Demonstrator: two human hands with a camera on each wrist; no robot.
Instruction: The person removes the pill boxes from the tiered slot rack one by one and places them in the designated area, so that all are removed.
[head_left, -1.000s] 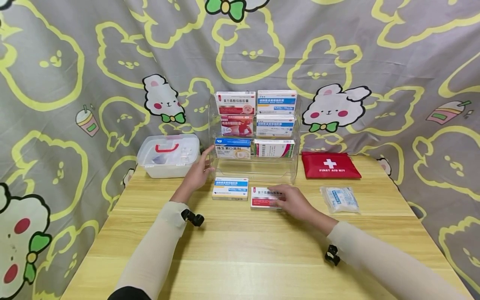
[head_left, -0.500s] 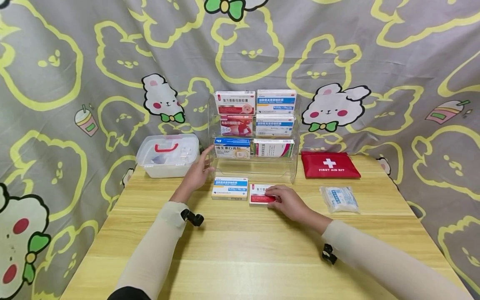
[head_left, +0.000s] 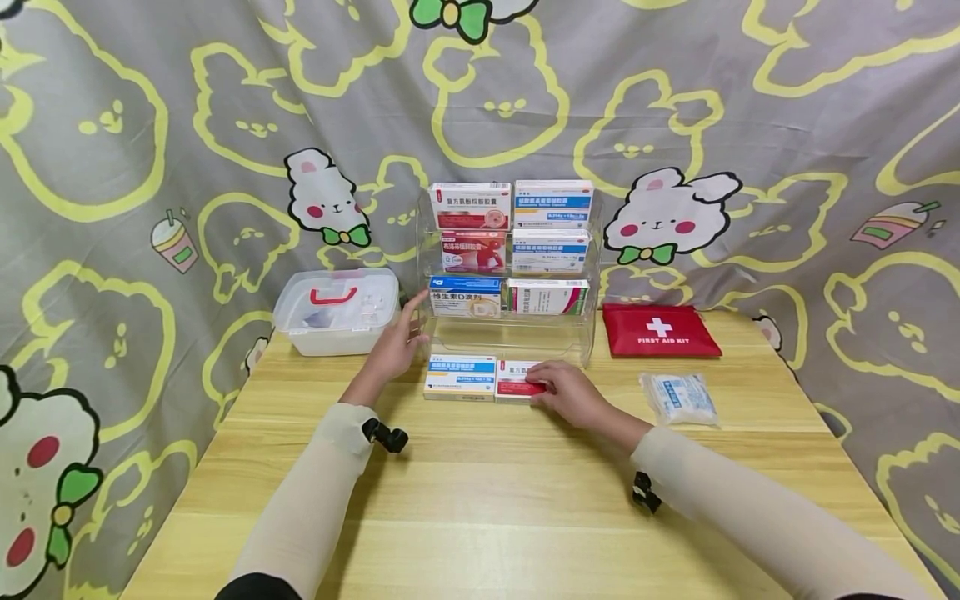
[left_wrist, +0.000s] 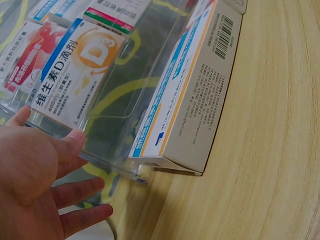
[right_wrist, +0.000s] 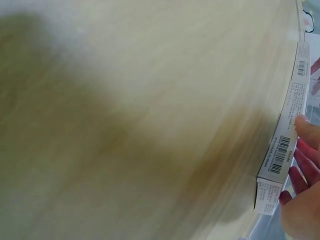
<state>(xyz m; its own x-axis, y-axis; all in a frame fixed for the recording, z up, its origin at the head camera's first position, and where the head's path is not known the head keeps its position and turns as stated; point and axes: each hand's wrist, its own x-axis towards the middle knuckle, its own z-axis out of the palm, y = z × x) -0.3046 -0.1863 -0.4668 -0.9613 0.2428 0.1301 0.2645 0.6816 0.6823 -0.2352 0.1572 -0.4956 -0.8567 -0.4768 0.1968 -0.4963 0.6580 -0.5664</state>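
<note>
My right hand (head_left: 576,396) pinches the right end of a white and red medicine box (head_left: 513,385) lying on the table. In the right wrist view the thumb (right_wrist: 306,131) presses its long printed side, with the fingers behind. Against its left end lies a white and blue medicine box (head_left: 459,379). My left hand (head_left: 392,348) is at the left side of a clear display rack (head_left: 513,335), thumb and forefinger touching its edge in the left wrist view, the other fingers spread. Medicine boxes fill the rack's three upper tiers, two per tier, among them a vitamin D box (left_wrist: 82,70).
A clear lidded plastic case (head_left: 337,321) with a red handle stands left of the rack. To the right lie a red first aid kit pouch (head_left: 662,332) and a clear bag (head_left: 681,398) with a white and blue packet. A patterned curtain (head_left: 495,100) hangs behind the table.
My right hand has slid the white and red box left and slightly back until it meets the white and blue box. The left hand has stayed at the rack.
</note>
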